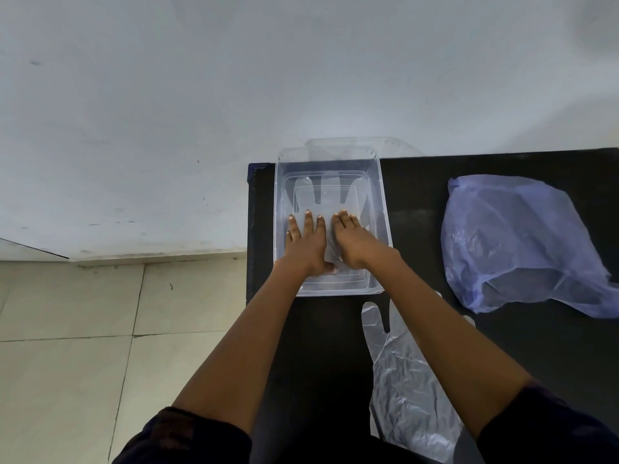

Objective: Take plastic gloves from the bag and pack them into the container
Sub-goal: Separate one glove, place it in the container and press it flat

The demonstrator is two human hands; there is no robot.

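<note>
A clear plastic container [382, 209] stands at the far left end of the black table [418, 202]. A clear plastic glove [323, 192] lies flat on its bottom, fingers pointing away from me. My left hand [306, 244] and my right hand [351, 239] both rest palm down on that glove inside the container, fingers spread. Another clear glove [402, 380] lies on the table near me, partly under my right forearm. The pale blue plastic bag [516, 242] sits crumpled on the right.
The container's clear lid [395, 147] leans behind it against the white wall [234, 95]. Left of the table is a tiled floor [83, 346]. The table's left edge runs just beside the container.
</note>
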